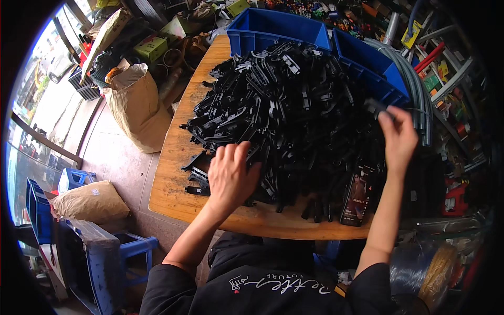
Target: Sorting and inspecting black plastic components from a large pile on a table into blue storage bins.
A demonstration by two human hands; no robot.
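A large heap of black plastic parts (262, 100), long and narrow with slots and clips, covers most of the wooden table (170, 173). My left hand (229, 176) rests over the heap's near left side, back up, its thumb apart from the fingers. I see nothing held in it, though its palm is hidden. Over the right side, my right hand (401, 139) is raised, thumb and fingers pinching a small black plastic part (374, 107) blurred by motion. A phone (357, 195) with a lit screen leans among the parts near the table's front edge, left of my right forearm.
Two blue bins (281, 26) (370, 68) stand along the table's far side. Grey coiled hose (420, 100) hangs beyond the right edge. On the floor at left are an open paper sack (139, 110), a closed one (92, 202) and a blue stool (137, 252).
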